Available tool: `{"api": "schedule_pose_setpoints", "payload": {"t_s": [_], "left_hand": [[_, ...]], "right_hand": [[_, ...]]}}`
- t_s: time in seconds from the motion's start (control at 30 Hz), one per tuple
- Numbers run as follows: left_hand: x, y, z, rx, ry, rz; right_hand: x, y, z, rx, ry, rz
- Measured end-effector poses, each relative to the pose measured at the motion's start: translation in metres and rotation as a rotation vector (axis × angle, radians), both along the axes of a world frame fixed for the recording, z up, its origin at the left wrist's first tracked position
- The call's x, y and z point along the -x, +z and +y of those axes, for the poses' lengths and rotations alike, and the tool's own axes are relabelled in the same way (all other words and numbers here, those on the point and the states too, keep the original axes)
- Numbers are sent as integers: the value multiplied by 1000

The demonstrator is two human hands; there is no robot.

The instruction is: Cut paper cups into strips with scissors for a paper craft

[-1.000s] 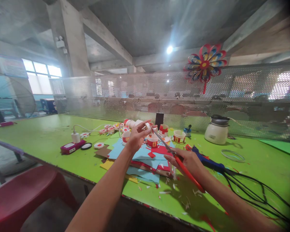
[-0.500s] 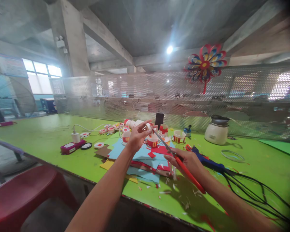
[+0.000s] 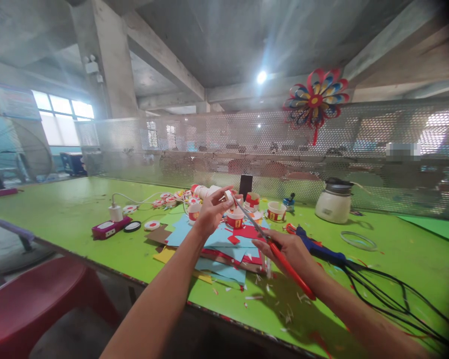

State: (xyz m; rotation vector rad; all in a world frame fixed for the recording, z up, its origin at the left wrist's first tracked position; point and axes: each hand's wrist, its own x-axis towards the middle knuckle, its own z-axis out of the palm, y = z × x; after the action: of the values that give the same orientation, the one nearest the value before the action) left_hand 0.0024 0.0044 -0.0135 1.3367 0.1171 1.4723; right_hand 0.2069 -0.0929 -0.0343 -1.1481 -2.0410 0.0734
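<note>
Between the fingers of my left hand is a small white paper piece with some red on it; its exact shape is partly covered by the fingers. My right hand grips scissors with red handles, their blades pointing up and left to the edge of that piece. Below the hands, a red and white paper cup stands on stacked blue and red paper sheets. Another paper cup and a cut cup stand behind the blades.
On the green table are a purple power strip, a black ring-shaped lid, a blue glue gun with black cables, a beige pot and a blue bottle. Paper scraps litter the front. A mesh partition rises behind.
The view has shifted very slightly. Both hands keep almost the same pose, with the scissor blades still at the white piece.
</note>
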Motion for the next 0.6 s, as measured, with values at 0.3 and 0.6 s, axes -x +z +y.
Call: {"api": "schedule_pose_setpoints", "payload": {"t_s": [0.3,0.6], "left_hand": [[7,3,2,21,-64,-23],[10,8,0,203,-49,6]], "right_hand": [[-5,4,6,61,-20,78],[-3,8,-2,253,134,127]]}}
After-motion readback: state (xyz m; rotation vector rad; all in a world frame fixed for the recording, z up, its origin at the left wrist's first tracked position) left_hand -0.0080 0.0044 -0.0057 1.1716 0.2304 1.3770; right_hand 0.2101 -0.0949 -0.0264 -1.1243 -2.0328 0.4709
